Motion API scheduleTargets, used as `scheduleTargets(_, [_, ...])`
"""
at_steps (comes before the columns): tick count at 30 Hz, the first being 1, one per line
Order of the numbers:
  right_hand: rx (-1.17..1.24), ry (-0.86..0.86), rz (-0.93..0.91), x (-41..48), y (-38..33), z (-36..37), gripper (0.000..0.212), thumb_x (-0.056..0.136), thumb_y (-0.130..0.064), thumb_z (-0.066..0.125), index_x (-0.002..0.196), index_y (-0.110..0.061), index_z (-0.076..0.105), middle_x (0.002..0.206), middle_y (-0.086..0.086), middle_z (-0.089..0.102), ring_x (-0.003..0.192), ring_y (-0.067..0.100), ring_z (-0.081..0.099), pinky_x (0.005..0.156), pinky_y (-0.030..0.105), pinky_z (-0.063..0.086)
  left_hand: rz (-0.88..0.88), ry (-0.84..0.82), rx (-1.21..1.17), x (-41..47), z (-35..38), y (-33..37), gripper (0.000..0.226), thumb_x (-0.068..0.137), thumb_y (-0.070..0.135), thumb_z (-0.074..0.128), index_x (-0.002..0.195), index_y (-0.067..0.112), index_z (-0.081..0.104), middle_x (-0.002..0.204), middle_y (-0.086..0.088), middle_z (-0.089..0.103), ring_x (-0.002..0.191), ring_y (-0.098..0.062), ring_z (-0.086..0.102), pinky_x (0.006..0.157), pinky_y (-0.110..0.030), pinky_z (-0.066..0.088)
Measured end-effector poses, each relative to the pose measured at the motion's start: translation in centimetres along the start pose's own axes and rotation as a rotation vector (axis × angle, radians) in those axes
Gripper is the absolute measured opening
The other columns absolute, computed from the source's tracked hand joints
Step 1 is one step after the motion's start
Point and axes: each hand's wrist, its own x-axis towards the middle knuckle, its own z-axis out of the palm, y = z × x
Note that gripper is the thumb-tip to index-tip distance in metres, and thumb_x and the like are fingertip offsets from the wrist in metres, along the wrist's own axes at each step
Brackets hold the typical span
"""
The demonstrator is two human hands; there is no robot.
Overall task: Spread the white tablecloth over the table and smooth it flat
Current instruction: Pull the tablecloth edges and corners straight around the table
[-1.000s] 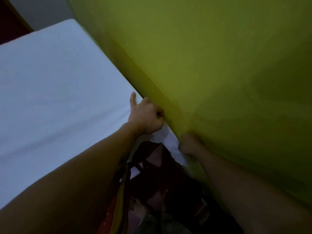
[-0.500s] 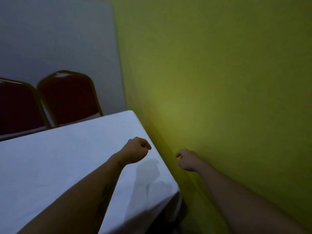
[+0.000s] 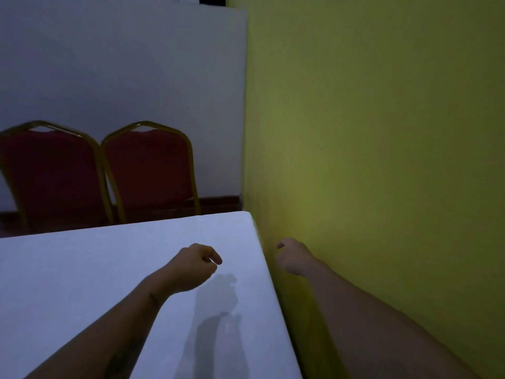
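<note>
The white tablecloth [image 3: 90, 272] lies flat over the table and fills the lower left of the view, its right edge running along the wall. My left hand [image 3: 192, 266] hovers above the cloth near that edge, curled into a loose fist with nothing in it; its shadow falls on the cloth below. My right hand [image 3: 291, 258] is past the table's right edge, in the narrow gap by the wall, fingers curled and holding nothing.
A yellow-green wall [image 3: 382, 160] stands close along the table's right side. Two red chairs with gold frames [image 3: 149, 170] stand behind the far edge, in front of a white wall [image 3: 123, 64]. The room is dim.
Both hands have let go of the cloth's corner by the wall and lifted. My view has risen from the table edge to the tabletop, chairs and back wall.
</note>
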Motion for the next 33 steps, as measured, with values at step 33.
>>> scheduleTargets(33, [0.313, -0.417, -0.001, 29.1, -0.4, 8.1, 0.031, 0.098, -0.017, 0.049, 0.123, -0.012, 0.067, 0.098, 0.003, 0.067, 0.065, 0.009, 0.052, 0.047, 0.016, 0.043, -0.08, 0.242, 0.495, 29.5, 4.5, -0.4, 0.05, 0.087, 0.063, 0.05, 0.124, 0.029, 0.048, 0.128, -0.002, 0.04, 0.126, -0.027, 0.036, 0.105, -0.056, 0.028])
